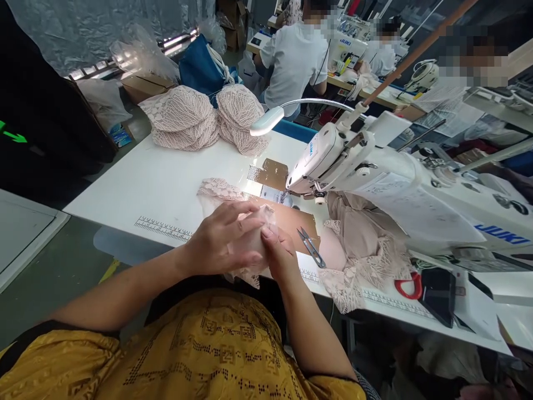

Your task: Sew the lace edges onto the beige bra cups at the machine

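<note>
My left hand (227, 236) lies over a pale pink lace piece (216, 191) at the near edge of the white sewing table (166, 178), fingers curled round the fabric. My right hand (280, 255) meets it from the right and pinches the same lace between thumb and fingers. The fabric spreads toward the needle area of the white Juki sewing machine (375, 178). Thread snips (310, 248) lie just right of my right hand.
Two stacks of pink lace cups (183, 119) stand at the table's far side. A heap of beige and lace pieces (358, 244) sits under the machine arm, beside red-handled scissors (406, 286) and a black phone (439, 294). A gooseneck lamp (266, 121) hangs above. Other people sew behind.
</note>
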`<move>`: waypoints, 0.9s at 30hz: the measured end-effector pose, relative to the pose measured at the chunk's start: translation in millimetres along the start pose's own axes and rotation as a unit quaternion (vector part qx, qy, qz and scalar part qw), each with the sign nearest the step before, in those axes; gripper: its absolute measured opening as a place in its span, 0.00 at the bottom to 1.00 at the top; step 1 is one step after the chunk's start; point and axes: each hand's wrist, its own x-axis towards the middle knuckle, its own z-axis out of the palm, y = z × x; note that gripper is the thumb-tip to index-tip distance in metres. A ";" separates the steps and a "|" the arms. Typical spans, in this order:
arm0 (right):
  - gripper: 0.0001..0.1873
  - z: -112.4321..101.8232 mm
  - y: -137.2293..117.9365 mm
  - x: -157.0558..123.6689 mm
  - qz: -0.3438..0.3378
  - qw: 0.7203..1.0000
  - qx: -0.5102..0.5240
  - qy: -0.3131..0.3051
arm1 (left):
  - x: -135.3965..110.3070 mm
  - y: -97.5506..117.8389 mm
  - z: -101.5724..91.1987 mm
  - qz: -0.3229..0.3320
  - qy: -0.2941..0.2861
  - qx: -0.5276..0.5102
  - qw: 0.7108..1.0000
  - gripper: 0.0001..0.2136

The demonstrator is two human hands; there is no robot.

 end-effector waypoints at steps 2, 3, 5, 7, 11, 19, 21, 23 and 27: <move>0.20 2.6 2.4 -1.3 -0.009 1.000 -0.004 0.024 | -5.0 0.3 2.3 -0.002 -0.016 0.001 1.000 0.22; 0.21 3.5 3.9 -1.9 -0.016 0.999 -0.016 0.032 | -6.0 0.2 4.3 -0.012 -0.020 -0.021 1.000 0.20; 0.22 4.0 7.5 -2.9 -0.030 0.997 -0.054 0.037 | -5.3 -0.4 8.3 -0.041 -0.012 -0.089 0.995 0.13; 0.23 2.8 10.9 -4.1 -0.041 0.993 -0.103 0.034 | -2.8 -1.2 10.4 -0.072 0.009 -0.139 0.988 0.08; 0.23 -3.0 13.2 -8.3 -0.069 0.983 -0.169 0.033 | 1.1 -6.3 6.6 -0.162 0.034 -0.199 0.966 0.06; 0.21 -10.5 20.6 -16.6 0.019 0.998 -0.039 0.051 | 7.9 -32.0 -9.8 -0.293 0.117 -0.202 0.927 0.13; 0.22 -9.9 21.5 -18.2 0.040 0.998 -0.005 0.058 | 10.3 -29.1 -14.0 -0.255 0.121 -0.145 0.948 0.12; 0.22 -8.9 20.5 -19.5 0.046 0.997 0.016 0.065 | 11.1 -20.8 -16.0 -0.160 0.085 -0.091 0.979 0.07; 0.19 -4.9 16.4 -20.5 0.024 0.997 0.030 0.070 | 5.7 -0.6 -5.5 0.006 -0.069 -0.011 0.998 0.12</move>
